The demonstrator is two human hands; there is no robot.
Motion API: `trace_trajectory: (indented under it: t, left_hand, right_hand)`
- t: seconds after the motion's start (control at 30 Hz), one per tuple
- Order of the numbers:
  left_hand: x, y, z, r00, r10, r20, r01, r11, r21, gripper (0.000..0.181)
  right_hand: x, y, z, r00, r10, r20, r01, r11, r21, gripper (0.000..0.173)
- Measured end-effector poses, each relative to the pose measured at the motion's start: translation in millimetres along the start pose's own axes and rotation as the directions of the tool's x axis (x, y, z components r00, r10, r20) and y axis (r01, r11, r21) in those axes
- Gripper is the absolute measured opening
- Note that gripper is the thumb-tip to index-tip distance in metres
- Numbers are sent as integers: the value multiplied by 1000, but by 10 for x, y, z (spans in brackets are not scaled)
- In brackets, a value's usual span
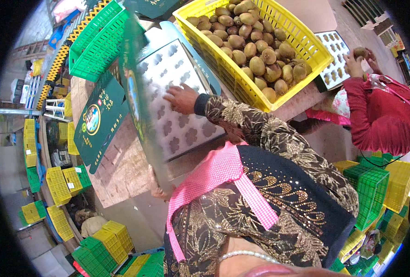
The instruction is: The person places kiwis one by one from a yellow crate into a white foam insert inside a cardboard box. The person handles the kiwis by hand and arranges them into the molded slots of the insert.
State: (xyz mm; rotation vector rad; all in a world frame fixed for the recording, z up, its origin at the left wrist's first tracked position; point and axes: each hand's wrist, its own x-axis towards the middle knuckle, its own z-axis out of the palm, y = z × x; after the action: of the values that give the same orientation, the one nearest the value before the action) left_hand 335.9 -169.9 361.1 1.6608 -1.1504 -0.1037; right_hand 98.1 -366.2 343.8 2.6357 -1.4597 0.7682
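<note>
My left hand (159, 187) grips the lower end of a dark green printed cardboard panel (132, 86), which stands on edge and is motion-blurred. My right hand (182, 98) lies palm down, fingers spread, at a white liner (186, 130) with several flower-shaped cut-outs. Whether it presses on the liner or hovers just above, I cannot tell. The liner fills a shallow box, and no fruit shows in it. To the left, a flat green printed cardboard piece (103, 121) rests on the wooden table (118, 180).
A yellow plastic crate (295, 93) heaped with kiwifruit (257, 65) stands beyond my right hand. At right, a co-worker in red (381, 117) holds a kiwifruit over another cut-out tray (331, 59). A green crate (97, 41) sits at the upper left. Stacked crates (108, 242) stand on the floor.
</note>
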Motion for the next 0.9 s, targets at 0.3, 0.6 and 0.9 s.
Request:
trace_trajectory:
  t: [0.3, 0.6, 0.9]
  left_hand:
    - [379, 389, -208, 887, -427, -174, 239, 749, -618, 53]
    - [273, 225, -233, 935, -326, -136, 155, 725, -671, 43]
    - [390, 361, -257, 906, -373, -201, 190, 781, -595, 40]
  right_hand:
    - [-3, 1161, -2022, 985, 165, 42, -166, 986, 5, 49]
    - [-752, 1319, -1630, 933, 251, 258, -89, 856, -509, 53]
    - [-580, 1918, -2081, 926, 377, 21, -369, 891, 264, 46]
